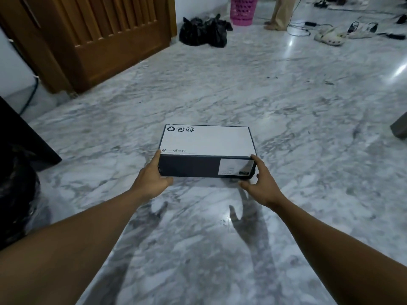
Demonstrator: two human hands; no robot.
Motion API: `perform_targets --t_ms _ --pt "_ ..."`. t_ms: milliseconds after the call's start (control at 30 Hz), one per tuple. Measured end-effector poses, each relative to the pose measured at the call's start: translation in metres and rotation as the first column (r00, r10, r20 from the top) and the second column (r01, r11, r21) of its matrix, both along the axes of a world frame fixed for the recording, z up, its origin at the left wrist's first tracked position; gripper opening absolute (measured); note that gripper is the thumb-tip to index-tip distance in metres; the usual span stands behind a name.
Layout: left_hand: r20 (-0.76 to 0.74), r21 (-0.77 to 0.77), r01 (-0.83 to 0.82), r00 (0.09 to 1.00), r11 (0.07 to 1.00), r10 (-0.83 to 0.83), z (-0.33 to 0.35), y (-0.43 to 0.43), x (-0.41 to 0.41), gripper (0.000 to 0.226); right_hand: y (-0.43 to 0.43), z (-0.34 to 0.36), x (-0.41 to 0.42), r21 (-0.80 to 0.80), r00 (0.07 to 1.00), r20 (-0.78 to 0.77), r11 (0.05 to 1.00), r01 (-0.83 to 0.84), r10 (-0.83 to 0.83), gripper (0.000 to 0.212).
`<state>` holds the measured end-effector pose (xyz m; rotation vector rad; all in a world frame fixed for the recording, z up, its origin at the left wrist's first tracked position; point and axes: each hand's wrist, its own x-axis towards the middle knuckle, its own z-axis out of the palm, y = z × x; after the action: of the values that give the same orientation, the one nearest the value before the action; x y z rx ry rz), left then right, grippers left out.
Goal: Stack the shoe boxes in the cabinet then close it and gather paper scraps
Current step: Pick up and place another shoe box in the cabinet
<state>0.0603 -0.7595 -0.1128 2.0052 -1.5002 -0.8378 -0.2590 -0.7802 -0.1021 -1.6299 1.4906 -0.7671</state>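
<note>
A dark shoe box with a white face turned up, printed with recycling marks, is in the middle of the view over the marble floor. My left hand grips its near left corner, fingers up the side and thumb under the front edge. My right hand grips the near right corner the same way, beside a white label on the dark front side. A wooden cabinet stands at the upper left. I cannot tell whether the box rests on the floor or is lifted slightly.
Black plastic bags lie by the wall past the cabinet, near a pink basket. A person's legs stand at the top. Sandals and cables lie at the upper right. A dark bag sits at the left edge.
</note>
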Motion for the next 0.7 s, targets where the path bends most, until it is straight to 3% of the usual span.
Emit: perform_targets --t_ms 167,267,400,567,700 --pt "-0.115 -0.186 -0.035 0.993 0.982 0.014 0.024 0.003 0.007 0.113 0.006 0.014 0.002 -0.186 0.997 0.071 0.982 0.025 -0.012 0.103" --pt "-0.165 -0.244 -0.031 0.986 0.969 -0.009 0.042 0.005 0.009 0.131 0.005 0.031 0.001 -0.212 0.996 0.087 0.977 0.023 -0.005 0.11" --pt "-0.101 -0.282 -0.06 0.994 0.958 0.033 0.053 0.009 0.013 0.146 0.009 0.041 -0.001 -0.204 0.996 0.081 0.978 0.045 -0.029 0.117" --pt "-0.12 -0.239 -0.109 0.989 0.965 0.082 0.041 0.023 0.016 0.135 0.025 0.028 0.001 -0.171 0.995 0.081 0.983 0.071 -0.058 0.102" --pt "-0.179 -0.265 -0.225 0.967 0.938 0.181 0.016 0.05 0.009 0.107 0.035 0.004 0.004 -0.155 0.986 0.12 0.979 0.131 -0.113 0.084"
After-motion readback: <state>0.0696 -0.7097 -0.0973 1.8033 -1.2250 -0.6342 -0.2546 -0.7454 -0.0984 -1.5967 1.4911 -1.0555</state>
